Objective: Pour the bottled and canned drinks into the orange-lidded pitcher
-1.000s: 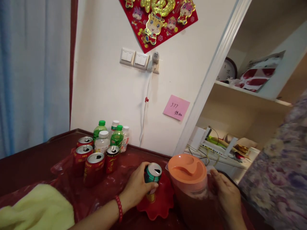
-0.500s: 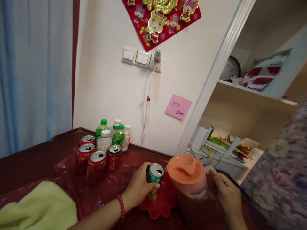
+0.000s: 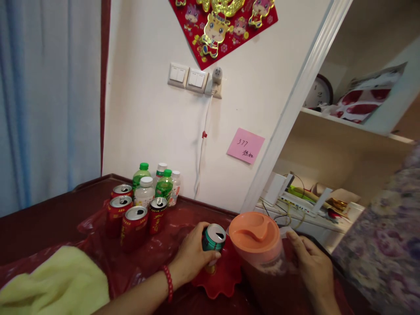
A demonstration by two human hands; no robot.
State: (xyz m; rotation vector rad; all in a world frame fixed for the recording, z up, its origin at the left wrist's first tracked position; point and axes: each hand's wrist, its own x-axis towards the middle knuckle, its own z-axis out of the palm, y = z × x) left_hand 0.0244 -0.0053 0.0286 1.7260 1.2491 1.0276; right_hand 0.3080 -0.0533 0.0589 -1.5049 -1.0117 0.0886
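Observation:
My left hand [image 3: 193,256], with red beads at its wrist, is wrapped round a green can [image 3: 214,238] whose top is opened. Beneath the can lies a red dish [image 3: 221,284] with a wavy rim. My right hand [image 3: 311,267] grips the handle of a clear pitcher [image 3: 271,264] that has an orange lid [image 3: 254,232]. The pitcher's spout side is close beside the can, and its lower part is hard to make out against the dark red table.
Several red cans [image 3: 134,227] and several bottles [image 3: 144,192] stand at the left by the wall. A yellow cloth [image 3: 59,280] lies front left. Behind the pitcher, a white router [image 3: 300,201] sits on a cabinet; a floral cloth [image 3: 387,236] hangs at right.
The view has shifted very slightly, so things sit a little further right. Both hands keep their holds on the can and the pitcher.

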